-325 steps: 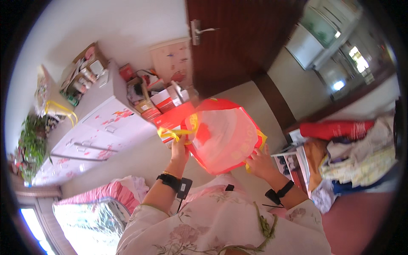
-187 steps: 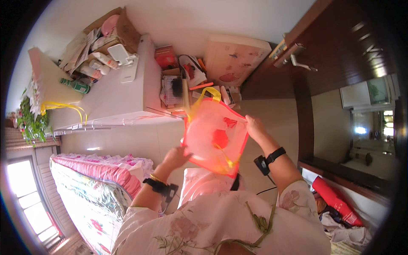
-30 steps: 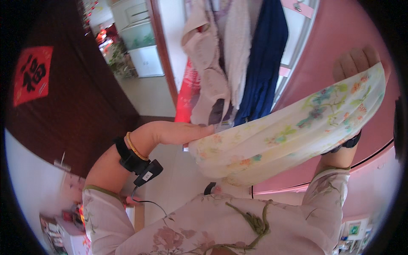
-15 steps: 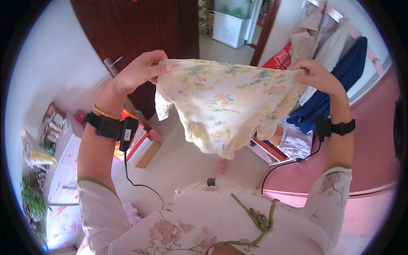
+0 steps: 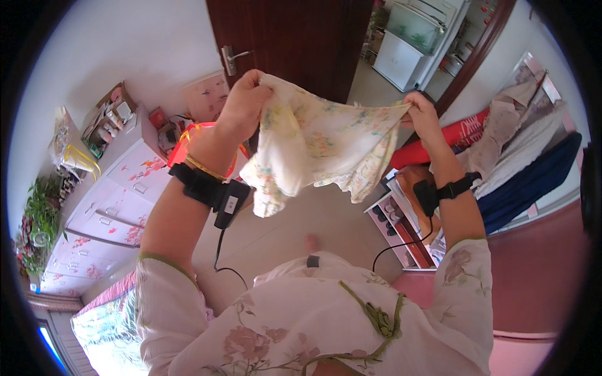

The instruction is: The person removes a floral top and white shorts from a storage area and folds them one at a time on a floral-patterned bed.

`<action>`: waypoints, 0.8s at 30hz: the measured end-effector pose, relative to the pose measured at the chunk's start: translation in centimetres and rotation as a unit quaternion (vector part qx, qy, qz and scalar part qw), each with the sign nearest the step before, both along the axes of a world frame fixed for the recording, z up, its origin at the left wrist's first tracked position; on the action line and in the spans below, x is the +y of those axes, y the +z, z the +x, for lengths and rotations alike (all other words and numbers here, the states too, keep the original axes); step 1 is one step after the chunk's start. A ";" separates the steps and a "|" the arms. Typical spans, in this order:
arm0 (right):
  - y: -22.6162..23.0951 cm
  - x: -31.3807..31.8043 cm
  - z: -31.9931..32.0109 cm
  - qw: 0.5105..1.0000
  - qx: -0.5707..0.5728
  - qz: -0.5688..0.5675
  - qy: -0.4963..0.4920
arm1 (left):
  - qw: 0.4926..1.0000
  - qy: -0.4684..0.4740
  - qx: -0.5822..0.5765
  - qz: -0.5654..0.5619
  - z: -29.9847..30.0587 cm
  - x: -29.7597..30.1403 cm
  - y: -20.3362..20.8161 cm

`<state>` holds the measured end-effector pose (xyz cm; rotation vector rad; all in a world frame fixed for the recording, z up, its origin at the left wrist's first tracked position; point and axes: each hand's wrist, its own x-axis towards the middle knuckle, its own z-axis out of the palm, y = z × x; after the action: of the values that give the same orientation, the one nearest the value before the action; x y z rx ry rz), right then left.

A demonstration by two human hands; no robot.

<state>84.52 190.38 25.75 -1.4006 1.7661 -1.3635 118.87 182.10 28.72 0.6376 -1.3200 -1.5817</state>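
Two bare hands raised, one thin cream cloth with green-and-orange floral print (image 5: 323, 131) held between them. Left hand (image 5: 248, 103): fingers curled closed, cloth's upper left corner clamped in them. Right hand (image 5: 423, 119): fingers bent closed, cloth's upper right corner pinched; exact fingertip contact hard to see. Cloth hangs in mid-air ahead of the torso, over the pale tiled floor (image 5: 282, 238); top edge dips between the hands, bottom edge loose and wavy. Black strapped-on box on each forearm; gold-coloured bangle (image 5: 205, 168) at left wrist. Beyond cloth: dark brown wooden door (image 5: 288, 50), metal handle. Right side: long red bundle with white markings (image 5: 464, 135), navy blue hanging garment (image 5: 533, 182). Left side: white drawer cabinet with pink flowers (image 5: 119, 200).
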 end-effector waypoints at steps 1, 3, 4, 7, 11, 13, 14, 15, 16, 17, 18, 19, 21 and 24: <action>0.0 -0.4 2.3 0.989 -0.140 -0.013 0.041 | 1.000 0.019 0.007 0.018 0.6 -0.5 -1.1; -0.2 -1.3 3.7 0.967 -0.230 -0.004 0.106 | 0.998 0.045 0.024 0.047 0.8 -1.2 -2.1; -0.2 -1.9 4.5 0.951 -0.276 0.000 0.139 | 0.996 0.061 0.030 0.060 1.2 -1.6 -2.5; 0.6 -3.4 6.1 0.951 -0.254 0.034 0.171 | 0.990 0.074 -0.109 0.049 2.3 -2.4 -2.7; 1.2 -5.2 6.3 0.964 -0.175 0.064 0.192 | 0.975 0.029 -0.220 -0.029 2.5 -2.9 -3.3; 1.3 -6.2 5.8 0.966 -0.124 0.068 0.214 | 0.946 0.010 -0.300 -0.125 2.7 -2.8 -3.6; 1.4 -6.6 5.6 0.967 -0.098 0.070 0.224 | 0.910 0.004 -0.351 -0.219 2.9 -2.4 -3.7; 1.6 -6.8 5.5 0.963 -0.095 0.083 0.237 | 0.863 -0.003 -0.398 -0.311 2.9 -1.9 -3.6; 2.2 -6.9 5.7 0.958 -0.092 0.095 0.255 | 0.804 -0.007 -0.443 -0.396 3.1 -1.6 -3.6; 2.6 -7.0 5.9 0.952 -0.090 0.108 0.271 | 0.749 -0.010 -0.465 -0.472 3.1 -1.6 -4.1; 2.9 -7.0 6.1 0.948 -0.099 0.112 0.283 | 0.718 -0.028 -0.507 -0.476 3.0 -1.3 -4.0; 3.2 -6.9 6.4 0.943 -0.106 0.115 0.292 | 0.686 -0.048 -0.546 -0.480 2.7 -0.8 -3.6; 3.4 -6.7 6.4 0.936 -0.107 0.118 0.313 | 0.633 -0.055 -0.587 -0.502 2.3 -0.9 -4.4; 3.4 -5.9 6.3 0.930 -0.083 0.128 0.336 | 0.755 -0.091 -0.508 -0.404 2.9 -1.7 -5.4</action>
<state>90.84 184.47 29.10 -1.4926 1.1359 -0.8170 121.72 180.42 23.36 0.8282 -2.7106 -0.5257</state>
